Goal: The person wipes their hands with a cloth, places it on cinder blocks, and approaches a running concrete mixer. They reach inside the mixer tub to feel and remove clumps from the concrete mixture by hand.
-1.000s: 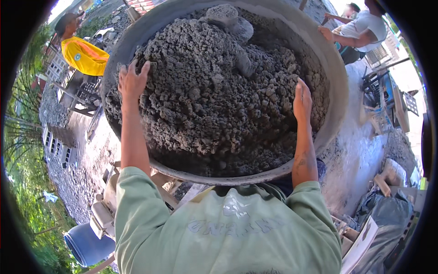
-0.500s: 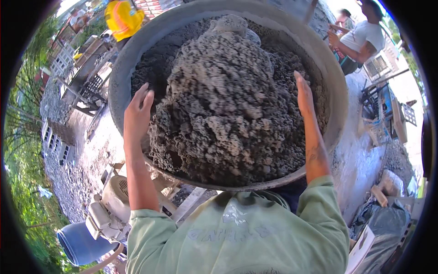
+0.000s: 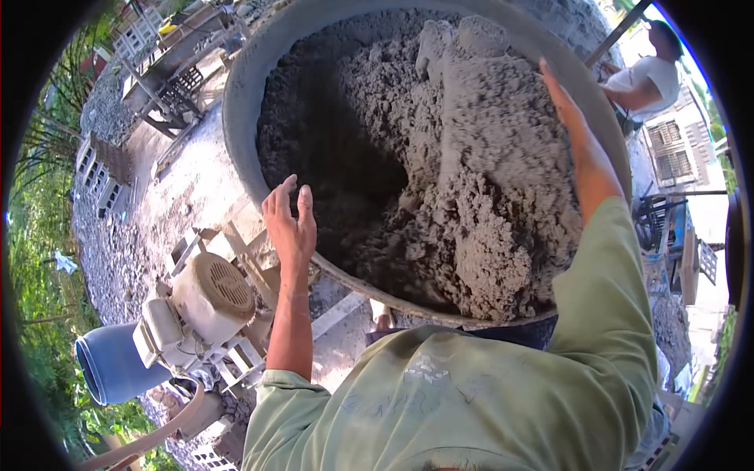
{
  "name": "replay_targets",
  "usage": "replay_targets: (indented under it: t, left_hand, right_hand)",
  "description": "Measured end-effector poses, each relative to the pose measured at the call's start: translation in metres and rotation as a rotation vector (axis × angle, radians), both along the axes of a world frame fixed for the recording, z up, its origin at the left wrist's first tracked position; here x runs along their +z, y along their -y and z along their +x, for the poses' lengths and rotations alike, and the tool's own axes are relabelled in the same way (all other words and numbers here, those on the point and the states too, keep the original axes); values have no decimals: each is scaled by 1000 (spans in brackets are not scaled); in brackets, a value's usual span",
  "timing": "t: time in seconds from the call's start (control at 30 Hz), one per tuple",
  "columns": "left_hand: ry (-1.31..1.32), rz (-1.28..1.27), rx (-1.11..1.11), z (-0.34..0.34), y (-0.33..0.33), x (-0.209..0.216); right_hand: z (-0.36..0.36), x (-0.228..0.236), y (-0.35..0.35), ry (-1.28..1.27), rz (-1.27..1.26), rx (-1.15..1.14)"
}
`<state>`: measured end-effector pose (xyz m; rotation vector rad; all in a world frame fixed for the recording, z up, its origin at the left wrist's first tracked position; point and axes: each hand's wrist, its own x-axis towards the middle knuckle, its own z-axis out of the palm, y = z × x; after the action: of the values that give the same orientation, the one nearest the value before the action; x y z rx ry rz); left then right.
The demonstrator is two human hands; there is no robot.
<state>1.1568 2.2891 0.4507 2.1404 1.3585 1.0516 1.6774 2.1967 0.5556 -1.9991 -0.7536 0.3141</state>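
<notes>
Two bare hands bracket a round grey mixing drum [image 3: 243, 149] of wet concrete [image 3: 487, 196], left hand [image 3: 289, 221] spread-fingered at its near-left rim, right hand [image 3: 577, 129] flat on the right rim, its mouth tilted toward the camera.

blue barrel [image 3: 110, 365] lower-L | cream motor [image 3: 206, 302] beside | person, white shirt [image 3: 646, 78] upper-R
</notes>
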Motion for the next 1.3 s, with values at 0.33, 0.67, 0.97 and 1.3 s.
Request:
replay_targets:
  t: [0.33, 0.67, 0.97, 1.3]
  left_hand:
    - [16, 44, -53, 8, -6, 5]
    - [-90, 29, -62, 10, -3, 9]
    - [-228, -9, -87, 17, 0, 13]
    - [-696, 22, -233, 26, 5, 14]
  right_hand:
    - [14, 0, 33, 258, -207, 85]
    - [-128, 4, 93, 638, -416, 559]
    - [-115, -98, 196, 109, -1076, 534]
    - [-101, -148, 242, 78, -535, 244]
